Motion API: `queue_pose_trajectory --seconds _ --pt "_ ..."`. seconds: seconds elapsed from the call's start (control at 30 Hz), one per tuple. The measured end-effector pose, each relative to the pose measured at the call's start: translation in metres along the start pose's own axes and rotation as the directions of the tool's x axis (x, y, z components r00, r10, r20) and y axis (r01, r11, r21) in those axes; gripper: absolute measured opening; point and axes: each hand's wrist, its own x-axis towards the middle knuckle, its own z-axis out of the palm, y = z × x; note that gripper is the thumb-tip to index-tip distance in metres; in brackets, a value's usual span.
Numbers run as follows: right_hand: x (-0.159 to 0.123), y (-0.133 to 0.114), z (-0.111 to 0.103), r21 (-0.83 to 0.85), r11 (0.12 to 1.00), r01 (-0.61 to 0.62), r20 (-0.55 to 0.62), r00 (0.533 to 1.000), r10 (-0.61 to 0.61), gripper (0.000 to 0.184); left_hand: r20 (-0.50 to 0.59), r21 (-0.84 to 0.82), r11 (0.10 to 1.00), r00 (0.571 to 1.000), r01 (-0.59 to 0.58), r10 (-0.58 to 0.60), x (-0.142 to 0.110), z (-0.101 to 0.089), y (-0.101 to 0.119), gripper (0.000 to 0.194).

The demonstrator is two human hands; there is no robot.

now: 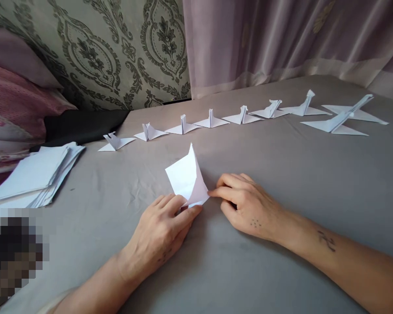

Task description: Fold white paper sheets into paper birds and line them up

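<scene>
A partly folded white paper (pixel 186 178) stands on the grey bedsheet (pixel 281 174) in front of me, one pointed flap sticking up. My left hand (pixel 160 231) lies on its near edge, fingers pressed down on the paper's lower corner. My right hand (pixel 245 205) touches the paper's right corner with a pinching forefinger and thumb, the other fingers curled.
A curved row of several finished paper birds (pixel 211 120) runs across the sheet from left to far right, the largest one (pixel 339 122) at the right. A stack of white sheets (pixel 36 174) lies at the left. Pillows (pixel 16 96), a patterned wall and a curtain (pixel 281 39) stand behind.
</scene>
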Motion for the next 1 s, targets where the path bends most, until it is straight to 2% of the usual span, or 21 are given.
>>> queue_pose_trajectory --seconds 0.07,0.1,0.13,0.2,0.23,0.3,0.37,0.5,0.57,0.67,0.73,0.9,1.0 --pt "0.001 0.000 0.000 0.001 1.000 -0.008 0.000 1.000 0.008 0.035 -0.022 -0.086 0.993 0.996 0.084 -0.086 -0.001 -0.001 0.003 0.010" --pt "0.002 0.000 -0.001 0.005 1.000 -0.015 0.002 1.000 0.015 0.035 -0.032 -0.143 0.976 0.985 0.162 -0.169 -0.001 -0.001 0.005 0.004" --pt "0.003 0.000 -0.001 0.012 1.000 -0.022 0.004 1.000 0.022 0.036 -0.034 -0.209 0.943 0.962 0.258 -0.271 -0.001 0.000 0.007 0.007" --pt "0.004 0.000 -0.001 0.035 0.999 -0.036 0.008 0.999 0.036 0.037 -0.025 -0.345 0.832 0.882 0.434 -0.471 0.001 -0.001 0.011 0.020" --pt "0.005 0.000 -0.002 0.048 0.998 -0.041 0.012 0.999 0.040 0.038 -0.003 -0.396 0.772 0.840 0.498 -0.543 0.003 -0.002 0.012 0.025" --pt "0.006 0.000 -0.002 0.067 0.997 -0.042 0.013 0.999 0.041 0.038 0.062 -0.425 0.702 0.792 0.572 -0.607 0.008 -0.004 0.013 0.023" --pt "0.006 0.001 -0.001 0.065 0.997 -0.035 0.008 0.999 0.035 0.038 0.129 -0.388 0.686 0.774 0.615 -0.620 0.013 -0.006 0.013 0.007" --pt "0.005 0.000 0.000 0.001 1.000 -0.012 0.002 1.000 0.012 0.036 0.102 -0.411 0.676 0.768 0.611 -0.632 0.018 -0.011 0.018 0.020" --pt "0.004 -0.001 0.000 -0.030 1.000 0.005 0.013 1.000 -0.005 0.034 0.140 -0.485 0.587 0.720 0.648 -0.680 0.020 -0.013 0.023 0.021" --pt "0.004 -0.002 -0.001 -0.047 0.999 0.027 0.026 0.999 -0.026 0.032 0.323 -0.595 0.350 0.613 0.724 -0.721 0.022 -0.018 0.030 0.027" --pt "0.004 -0.002 -0.001 -0.051 0.998 0.032 0.026 0.999 -0.031 0.032 0.421 -0.629 0.229 0.573 0.743 -0.704 0.023 -0.020 0.033 0.029" --pt "0.003 -0.001 0.000 -0.066 0.996 0.056 0.011 0.998 -0.056 0.034 0.544 -0.665 0.067 0.544 0.744 -0.639 0.023 -0.018 0.037 0.026" --pt "0.002 -0.005 0.000 -0.108 0.992 0.062 0.006 0.998 -0.061 0.034 0.521 -0.682 0.072 0.553 0.728 -0.650 0.023 -0.017 0.036 0.024"
